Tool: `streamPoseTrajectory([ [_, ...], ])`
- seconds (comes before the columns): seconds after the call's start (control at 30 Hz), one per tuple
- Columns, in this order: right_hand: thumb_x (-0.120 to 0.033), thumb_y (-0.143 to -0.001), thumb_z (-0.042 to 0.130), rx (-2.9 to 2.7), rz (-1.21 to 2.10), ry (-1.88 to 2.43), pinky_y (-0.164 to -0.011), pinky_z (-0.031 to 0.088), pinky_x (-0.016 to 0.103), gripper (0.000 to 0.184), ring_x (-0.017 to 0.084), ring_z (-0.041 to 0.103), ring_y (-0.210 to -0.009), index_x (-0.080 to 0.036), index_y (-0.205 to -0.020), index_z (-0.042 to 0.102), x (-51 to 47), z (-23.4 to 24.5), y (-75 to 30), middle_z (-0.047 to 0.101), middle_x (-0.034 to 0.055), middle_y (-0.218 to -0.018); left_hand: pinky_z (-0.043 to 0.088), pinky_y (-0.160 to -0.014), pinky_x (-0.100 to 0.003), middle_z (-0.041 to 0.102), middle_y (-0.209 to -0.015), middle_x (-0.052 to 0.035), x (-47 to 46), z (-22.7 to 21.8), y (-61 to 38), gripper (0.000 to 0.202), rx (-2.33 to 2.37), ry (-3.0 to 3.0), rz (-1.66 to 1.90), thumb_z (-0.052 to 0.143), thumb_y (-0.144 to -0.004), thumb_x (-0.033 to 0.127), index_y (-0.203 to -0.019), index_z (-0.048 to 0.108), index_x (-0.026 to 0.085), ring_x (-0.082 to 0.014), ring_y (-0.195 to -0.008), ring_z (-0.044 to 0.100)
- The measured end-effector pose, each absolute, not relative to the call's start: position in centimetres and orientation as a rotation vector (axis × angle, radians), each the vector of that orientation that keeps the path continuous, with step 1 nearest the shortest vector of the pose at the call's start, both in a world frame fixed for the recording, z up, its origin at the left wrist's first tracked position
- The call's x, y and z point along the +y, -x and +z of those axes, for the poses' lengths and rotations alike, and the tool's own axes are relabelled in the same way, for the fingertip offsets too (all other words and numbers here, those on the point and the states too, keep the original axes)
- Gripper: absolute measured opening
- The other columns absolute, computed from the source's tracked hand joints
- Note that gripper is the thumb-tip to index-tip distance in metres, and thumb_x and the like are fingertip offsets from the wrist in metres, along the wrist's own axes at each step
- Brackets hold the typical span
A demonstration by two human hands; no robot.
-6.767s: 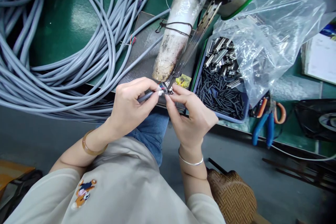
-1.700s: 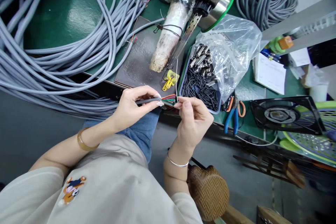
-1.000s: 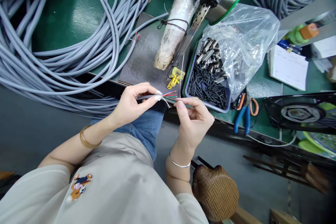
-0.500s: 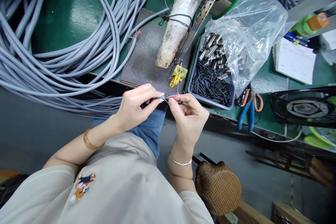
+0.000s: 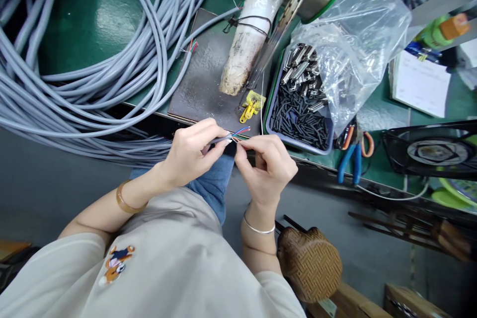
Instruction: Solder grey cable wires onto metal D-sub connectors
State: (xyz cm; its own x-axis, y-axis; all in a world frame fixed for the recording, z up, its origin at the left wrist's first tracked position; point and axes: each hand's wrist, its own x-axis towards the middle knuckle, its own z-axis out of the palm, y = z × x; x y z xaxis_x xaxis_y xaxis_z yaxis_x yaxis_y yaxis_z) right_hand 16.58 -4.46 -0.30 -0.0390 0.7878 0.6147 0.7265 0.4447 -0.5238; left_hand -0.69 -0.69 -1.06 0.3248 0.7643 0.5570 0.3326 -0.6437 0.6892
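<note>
My left hand [image 5: 199,151] pinches a grey cable near its stripped end. Thin coloured wires [image 5: 241,131], blue and red among them, fan out past its fingertips. My right hand [image 5: 266,161] is closed at the tips on some of the cable's thin wires, just to the right of the left fingertips. Both hands are held at the bench edge, above my lap. Beyond them a yellow tag-like piece [image 5: 250,107] lies on a dark board [image 5: 201,94]. A white cylinder [image 5: 242,54] tied with black wire reaches over that board.
Bundled grey cables [image 5: 149,59] spread across the left of the green bench. A bin [image 5: 331,141] of black sleeves and metal connectors stands right of the board, partly under a plastic bag [image 5: 357,54]. Blue-handled pliers [image 5: 350,159], a black fan [image 5: 432,151] and a paper pad [image 5: 421,87] lie farther right.
The coloured wires now spread apart beyond the left fingertips, where they lay bunched between both hands. My right fingers have shifted slightly down and left, pinching lower wires.
</note>
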Motion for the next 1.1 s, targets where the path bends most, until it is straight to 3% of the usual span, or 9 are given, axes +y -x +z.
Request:
streamPoseTrajectory([
  [0.1,-0.007,-0.086,0.072,-1.829,0.053,1.36,-0.059,0.047,0.021,0.017,0.008,0.064,-0.069,-0.024,-0.091,0.069,-4.5,-0.2,-17.2,0.07,-0.0023,-0.085,0.041,-0.058,-0.02,0.061,-0.071,-0.0001,-0.7,-1.0,0.6,0.007,0.974,-2.034,1.255,0.066,-0.09,0.008,-0.085,0.07,0.011,-0.0081,-0.062,0.051],
  [0.27,-0.018,-0.09,0.07,-1.569,0.139,1.447,-0.047,0.032,0.025,0.006,0.005,0.039,-0.05,-0.023,-0.087,0.072,-4.8,0.1,-17.3,0.068,-0.0024,-0.084,0.037,-0.053,-0.019,0.059,-0.068,0.0019,-0.7,-1.4,0.4,0.009,0.996,-1.837,1.289,0.069,-0.088,0.011,-0.08,0.069,0.014,-0.007,-0.058,0.048],
  [0.43,-0.032,-0.093,0.067,-1.395,0.479,1.541,-0.053,0.032,0.029,0.02,0.012,0.051,-0.064,-0.022,-0.077,0.071,-4.7,0.6,-16.7,0.063,0.0002,-0.073,0.038,-0.054,-0.021,0.06,-0.067,0.0014,-1.0,-1.9,0.4,0.005,1.021,-1.854,1.372,0.07,-0.089,0.015,-0.084,0.071,0.015,-0.0078,-0.058,0.049],
  [0.63,-0.029,-0.085,0.072,-1.278,0.792,1.498,-0.046,0.022,0.026,0.011,0.008,0.043,-0.057,-0.021,-0.077,0.073,-4.2,0.5,-15.8,0.063,-0.0003,-0.076,0.038,-0.056,-0.023,0.061,-0.067,0.002,-1.3,-2.2,0.2,0.006,0.995,-1.946,1.426,0.068,-0.091,0.014,-0.087,0.071,0.017,-0.0076,-0.057,0.048],
  [0.9,-0.026,-0.082,0.072,-1.169,0.848,1.445,-0.048,0.027,0.023,0.012,0.008,0.048,-0.063,-0.021,-0.072,0.068,-3.9,0.2,-15.3,0.06,-0.0016,-0.074,0.04,-0.052,-0.019,0.06,-0.069,0.002,-1.7,-2.3,-0.1,0.004,0.984,-1.795,1.441,0.07,-0.088,0.012,-0.087,0.068,0.016,-0.0056,-0.055,0.049],
  [1.1,-0.029,-0.082,0.072,-1.15,0.876,1.431,-0.048,0.029,0.023,0.013,0.009,0.048,-0.063,-0.021,-0.073,0.068,-4.0,-0.1,-15.1,0.06,-0.0017,-0.074,0.044,-0.04,-0.016,0.055,-0.062,0.0074,-1.7,-2.3,-0.2,0.027,0.725,-1.015,1.022,0.074,-0.089,0.038,-0.093,0.057,0.018,-0.005,-0.042,0.053],
])
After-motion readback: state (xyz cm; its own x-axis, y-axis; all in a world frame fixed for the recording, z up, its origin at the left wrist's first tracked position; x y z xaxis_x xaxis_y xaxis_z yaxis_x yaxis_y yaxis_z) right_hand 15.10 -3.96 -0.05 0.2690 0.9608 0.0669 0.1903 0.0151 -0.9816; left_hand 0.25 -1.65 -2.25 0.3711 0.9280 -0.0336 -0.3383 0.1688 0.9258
